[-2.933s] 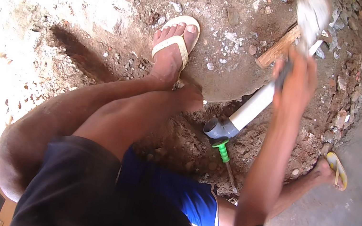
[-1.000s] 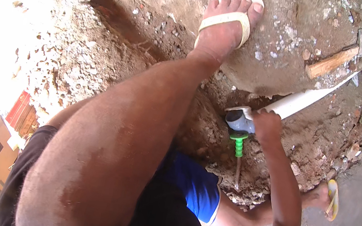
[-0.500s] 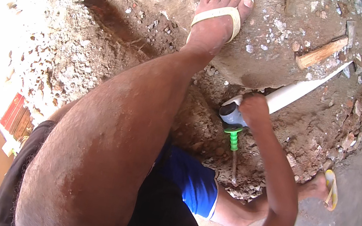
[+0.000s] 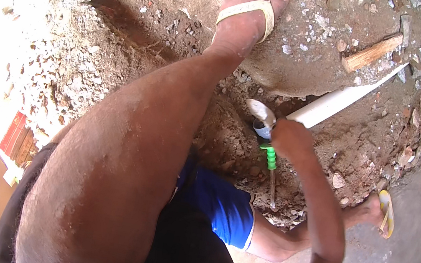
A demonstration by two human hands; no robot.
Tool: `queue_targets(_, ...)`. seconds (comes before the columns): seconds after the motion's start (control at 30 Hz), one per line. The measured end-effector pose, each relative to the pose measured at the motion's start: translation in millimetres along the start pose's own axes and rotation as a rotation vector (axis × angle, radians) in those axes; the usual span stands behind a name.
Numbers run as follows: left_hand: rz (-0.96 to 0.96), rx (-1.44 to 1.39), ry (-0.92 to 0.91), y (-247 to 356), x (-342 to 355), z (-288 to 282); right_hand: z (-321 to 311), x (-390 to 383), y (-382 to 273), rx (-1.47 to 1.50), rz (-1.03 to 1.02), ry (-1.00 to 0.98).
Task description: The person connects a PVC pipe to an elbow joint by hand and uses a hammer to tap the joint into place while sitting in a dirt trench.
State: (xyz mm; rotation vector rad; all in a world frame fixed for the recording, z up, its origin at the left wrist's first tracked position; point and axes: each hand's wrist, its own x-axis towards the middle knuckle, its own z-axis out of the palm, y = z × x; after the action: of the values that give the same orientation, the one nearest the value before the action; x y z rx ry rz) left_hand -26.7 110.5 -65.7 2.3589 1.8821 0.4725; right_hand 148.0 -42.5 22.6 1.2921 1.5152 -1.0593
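My right hand (image 4: 293, 140) is closed, fingers curled, around a pale, rounded, blade-like thing (image 4: 261, 110) that points left; its grip is hidden in the fist. Just beneath it shows a grey-blue, round-mouthed piece (image 4: 261, 129), partly covered by the hand. A long white pipe (image 4: 333, 105) lies in the dug soil, running up to the right from behind the hand. Below the hand rests a chisel with a green guarded grip (image 4: 269, 156), its metal shaft pointing down toward the rubble. My left hand is not in view.
My raised leg (image 4: 123, 144) crosses the left and middle, its sandalled foot (image 4: 247, 17) on the dirt ledge. A split wood piece (image 4: 372, 53) lies near the pipe's far end. Loose stones (image 4: 416, 117) lie at right, beside grey concrete floor (image 4: 404, 244). A trench (image 4: 124, 15) runs upper left.
The pale blade-like thing has swung up and left above the grey-blue piece. My right hand has turned and dropped slightly. The view has shifted a little; the chisel and pipe stay put.
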Motion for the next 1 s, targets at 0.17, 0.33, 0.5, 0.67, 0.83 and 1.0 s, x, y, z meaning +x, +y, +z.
queue_targets(0.17, 0.012, 0.086, 0.010, -10.6, -1.8, -8.4, 79.7, -45.7, -30.2, 0.650, 0.159, 0.306)
queue_targets(0.33, 0.043, 0.066, -0.053, 8.7, 0.7, 1.2, 145.4, -92.9, -32.2, 1.043, 0.249, 0.383)
queue_targets(0.5, -0.005, 0.074, -0.021, -0.3, 1.1, -5.6, 81.5, -90.9, -23.4, 0.671, 0.308, 0.341)
queue_targets(0.67, 0.052, 0.043, -0.052, 0.7, -2.1, 1.2, 59.4, -43.5, -12.9, 0.434, 0.215, 0.141)
queue_targets(0.83, 0.111, 0.088, 0.027, -5.9, -2.9, 1.5, 51.2, 0.4, -7.9, 0.292, 0.148, -0.036)
queue_targets(1.0, -0.041, 0.030, -0.040, -0.8, -0.9, -2.1, 51.5, 13.9, -31.6, 0.342, 0.225, -0.046)
